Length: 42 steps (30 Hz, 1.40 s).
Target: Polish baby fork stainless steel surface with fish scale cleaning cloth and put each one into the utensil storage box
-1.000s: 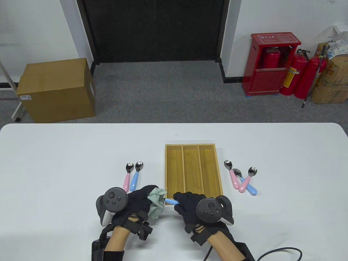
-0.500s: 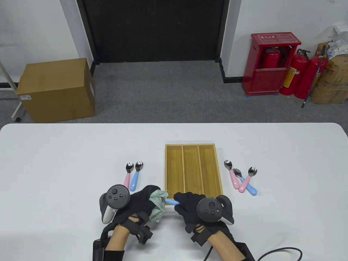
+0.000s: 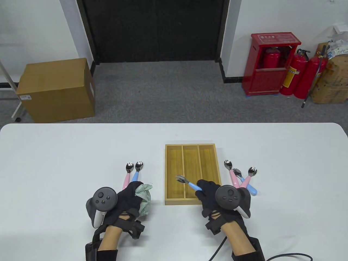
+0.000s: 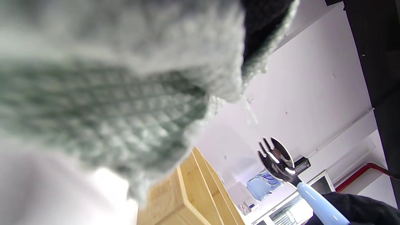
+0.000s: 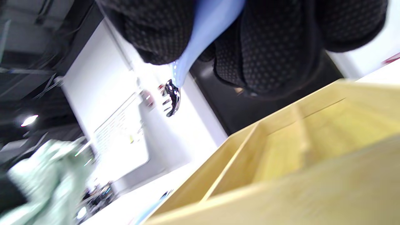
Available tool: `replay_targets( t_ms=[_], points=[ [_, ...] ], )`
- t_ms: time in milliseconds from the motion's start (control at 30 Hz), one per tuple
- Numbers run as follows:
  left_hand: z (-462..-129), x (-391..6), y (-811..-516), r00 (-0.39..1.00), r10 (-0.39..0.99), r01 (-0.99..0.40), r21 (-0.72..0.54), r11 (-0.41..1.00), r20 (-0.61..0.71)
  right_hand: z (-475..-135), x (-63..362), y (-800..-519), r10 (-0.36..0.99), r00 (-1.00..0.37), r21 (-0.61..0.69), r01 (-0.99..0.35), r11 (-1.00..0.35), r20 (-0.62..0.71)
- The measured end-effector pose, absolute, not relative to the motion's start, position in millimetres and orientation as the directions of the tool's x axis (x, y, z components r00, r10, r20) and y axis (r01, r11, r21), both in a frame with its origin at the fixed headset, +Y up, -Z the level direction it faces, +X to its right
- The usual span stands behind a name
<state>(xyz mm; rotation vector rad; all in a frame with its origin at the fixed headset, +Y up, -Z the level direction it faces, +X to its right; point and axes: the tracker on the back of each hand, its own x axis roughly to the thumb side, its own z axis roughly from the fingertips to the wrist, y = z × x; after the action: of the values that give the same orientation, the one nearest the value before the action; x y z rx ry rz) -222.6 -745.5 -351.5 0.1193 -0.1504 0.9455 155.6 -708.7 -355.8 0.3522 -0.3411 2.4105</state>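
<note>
Right hand (image 3: 210,194): fingers pinch blue plastic handle of steel fork (image 3: 187,183), prongs above wooden three-slot box (image 3: 170,174)
Left hand (image 3: 123,199): grips crumpled pale-green scale-textured cloth (image 3: 143,196), left of box
Legible writing: none

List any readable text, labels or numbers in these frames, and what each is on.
None can be read.
Red extinguisher cabinet: light characters on its top panel, too small to read.
Extinguisher: yellow label, print too small.
Cardboard box: white sticker, blurred.
Blue label on a distant object in the left wrist view: blurred.
Utensil storage box, forks and cloth: no markings visible.
</note>
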Motion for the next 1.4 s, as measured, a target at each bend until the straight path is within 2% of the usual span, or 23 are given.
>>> replay_targets(
  t_ms=[167,267,400,767,867,933,1300,1400],
  points=[
    [-351.1,-217.7,-747.2,0.59,0.783,-0.801,0.021,0.599,0.197,-366.1,195.5,-716.9,0.632,-0.768,-0.293,-0.63,-0.719,0.101],
    [-351.2,-213.0,-750.2,0.609,0.767,-0.784,0.005,0.621,0.2,-374.5,199.6,-727.5,0.616,-0.788,-0.267,-0.594,-0.759,-0.002],
    [-350.8,-204.9,-751.4,0.62,0.755,-0.77,-0.019,0.638,0.216,-387.5,188.6,-737.7,0.526,-0.845,-0.227,-0.497,-0.838,-0.092],
    [-349.3,-195.0,-748.7,0.627,0.74,-0.755,-0.046,0.654,0.245,-401.5,171.1,-754.0,0.479,-0.863,-0.184,-0.45,-0.874,-0.162],
    [-348.8,-194.3,-748.2,0.626,0.74,-0.754,-0.051,0.655,0.246,-403.3,168.5,-759.8,0.502,-0.851,-0.119,-0.488,-0.865,-0.156],
    [-348.8,-194.1,-748.1,0.627,0.738,-0.752,-0.052,0.657,0.248,-404.3,167.0,-760.1,0.502,-0.851,-0.12,-0.489,-0.864,-0.153],
    [-348.1,-192.8,-748.3,0.635,0.732,-0.745,-0.056,0.665,0.248,-413.1,156.2,-767.9,0.387,-0.908,0.024,-0.395,-0.918,-0.162],
    [-348.1,-192.2,-748.2,0.638,0.73,-0.742,-0.059,0.668,0.247,-414.5,158.0,-767.5,0.408,-0.898,0.024,-0.417,-0.909,-0.162]
  ],
)
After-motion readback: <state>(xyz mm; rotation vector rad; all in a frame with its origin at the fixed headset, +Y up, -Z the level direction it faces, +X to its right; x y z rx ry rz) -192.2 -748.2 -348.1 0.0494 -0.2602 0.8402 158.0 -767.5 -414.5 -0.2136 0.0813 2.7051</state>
